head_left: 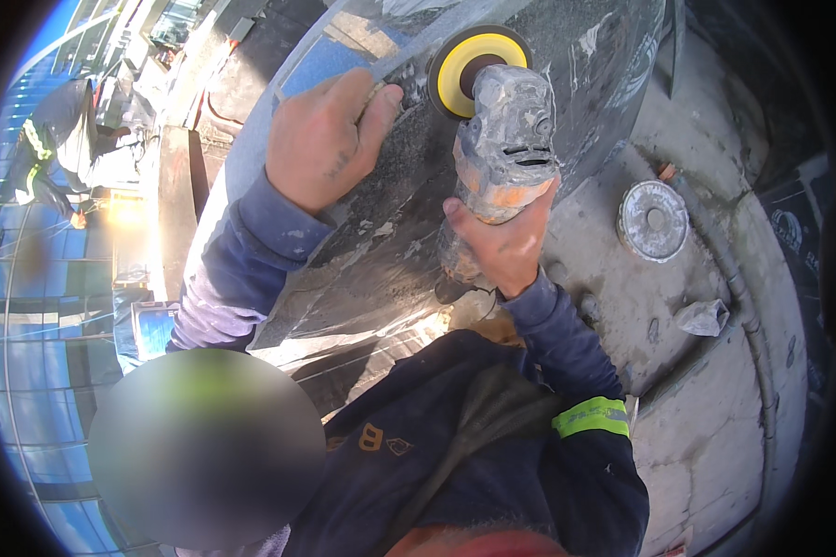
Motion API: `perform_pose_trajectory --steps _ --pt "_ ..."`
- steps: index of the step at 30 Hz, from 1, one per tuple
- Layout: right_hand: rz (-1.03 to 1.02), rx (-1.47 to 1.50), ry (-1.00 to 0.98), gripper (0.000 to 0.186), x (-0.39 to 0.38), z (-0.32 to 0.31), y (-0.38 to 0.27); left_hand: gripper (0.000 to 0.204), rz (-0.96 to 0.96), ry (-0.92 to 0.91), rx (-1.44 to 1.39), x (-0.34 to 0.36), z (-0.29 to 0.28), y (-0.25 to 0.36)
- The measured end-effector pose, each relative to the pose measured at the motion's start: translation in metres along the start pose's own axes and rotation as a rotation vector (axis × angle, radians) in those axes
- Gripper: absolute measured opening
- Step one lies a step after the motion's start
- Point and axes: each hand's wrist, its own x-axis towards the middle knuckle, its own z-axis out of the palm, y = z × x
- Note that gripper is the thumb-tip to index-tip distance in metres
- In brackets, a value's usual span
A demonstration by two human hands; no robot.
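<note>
My right hand [509,243] is wrapped around the body of a dusty angle grinder [515,125], caked in grey powder with some orange showing. At its head sits a round backing pad [453,79], yellow with a black rim. The pad lies over a dark, scuffed plastic-like sheet [409,158]; whether they touch I cannot tell. To the left of the grinder, my left hand [320,139] is closed, thumb pressed against the curled fingers, above the sheet's edge. What it grips, if anything, is hidden. A blue patch [318,70] shows just beyond that hand.
On the dusty concrete floor [706,436] at right lie a round grey disc [653,221], a crumpled whitish scrap [703,317] and a long hose or cable [760,353]. Another person [60,139] in reflective stripes bends at far left, by glass panels [42,371]. A blurred round patch covers the lower left.
</note>
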Motion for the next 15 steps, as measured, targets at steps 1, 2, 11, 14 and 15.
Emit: perform_pose_trajectory --steps 1,2,11,14,15 --pt "0.020 0.039 0.010 0.101 -0.0001 -0.0007 0.0011 0.028 0.006 0.006 0.001 0.0001 -0.0001 0.0000" --pt "0.038 0.070 0.013 0.101 0.0003 -0.0014 0.0024 0.028 0.012 0.011 0.002 0.0003 0.0000 -0.0001" --pt "-0.023 -0.003 0.019 0.101 0.0029 0.0015 0.0078 0.030 -0.023 0.005 -0.012 0.0005 -0.0001 0.0018" --pt "-0.007 0.020 0.054 0.101 0.0032 0.0038 0.0092 0.030 -0.027 0.000 -0.011 0.0008 -0.0003 0.0018" --pt "-0.002 0.027 0.059 0.102 0.0034 0.0040 0.0099 0.030 -0.029 -0.006 -0.012 0.0008 -0.0005 0.0018"
